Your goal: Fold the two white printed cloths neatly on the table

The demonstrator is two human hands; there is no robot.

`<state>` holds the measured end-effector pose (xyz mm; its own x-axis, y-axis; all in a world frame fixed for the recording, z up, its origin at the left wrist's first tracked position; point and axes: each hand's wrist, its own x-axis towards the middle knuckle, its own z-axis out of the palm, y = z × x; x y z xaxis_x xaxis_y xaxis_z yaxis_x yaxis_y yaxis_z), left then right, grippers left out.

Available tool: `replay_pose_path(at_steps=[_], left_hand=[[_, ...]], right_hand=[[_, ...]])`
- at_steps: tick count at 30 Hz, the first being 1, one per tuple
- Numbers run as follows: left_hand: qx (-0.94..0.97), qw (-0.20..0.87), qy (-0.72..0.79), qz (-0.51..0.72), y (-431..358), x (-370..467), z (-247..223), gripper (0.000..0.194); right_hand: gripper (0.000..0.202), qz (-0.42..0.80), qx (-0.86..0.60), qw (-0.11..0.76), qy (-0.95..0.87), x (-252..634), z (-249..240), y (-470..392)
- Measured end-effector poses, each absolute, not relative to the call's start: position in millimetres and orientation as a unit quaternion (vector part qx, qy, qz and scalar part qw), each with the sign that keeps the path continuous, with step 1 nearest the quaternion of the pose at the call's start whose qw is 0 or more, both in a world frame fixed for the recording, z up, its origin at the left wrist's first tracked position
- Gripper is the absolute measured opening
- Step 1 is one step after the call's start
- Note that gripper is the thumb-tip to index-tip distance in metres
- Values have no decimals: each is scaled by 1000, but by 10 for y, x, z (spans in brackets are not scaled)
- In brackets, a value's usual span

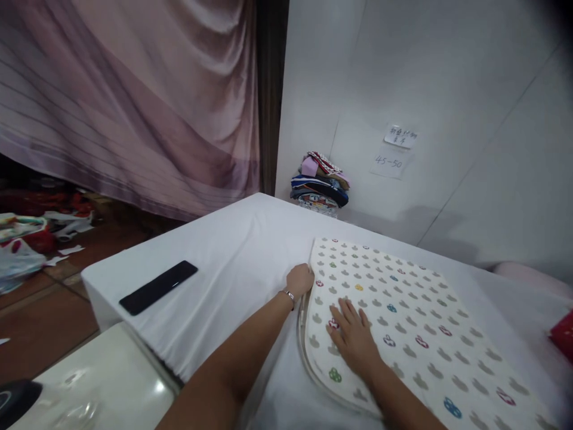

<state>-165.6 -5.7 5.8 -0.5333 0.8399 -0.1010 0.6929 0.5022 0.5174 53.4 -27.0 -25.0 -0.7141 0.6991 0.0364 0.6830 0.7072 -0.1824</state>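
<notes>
A white baby blanket (380,322) printed with grey rabbit shapes and a few coloured ones lies spread on the white-covered table (224,251). It has rounded corners, and its near left side shows more than one layer at the edge. My left hand (301,279) is closed at the blanket's left edge; its fingertips are hidden, and a bracelet circles the wrist. My right hand (353,334) rests flat on top of the blanket, fingers spread, with nothing held.
A black phone-like slab (159,288) lies on the table's left part. Folded fabrics (320,182) are piled by the wall, near paper notes (388,161). A pink curtain (179,107) hangs behind. Lower left is a pale glossy surface (107,382); a red item (563,335) sits far right.
</notes>
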Motion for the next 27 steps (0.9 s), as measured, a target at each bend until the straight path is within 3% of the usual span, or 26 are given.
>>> replay_pose_path(at_steps=[7,27], left_hand=[[426,164,864,213,89,-1751,-13,19],[424,153,871,197,553,-1977,12,17]], right_hand=[[58,94,-380,41,-919,528,-206,-291],[51,70,-331,125,-933,576,-440,-252]])
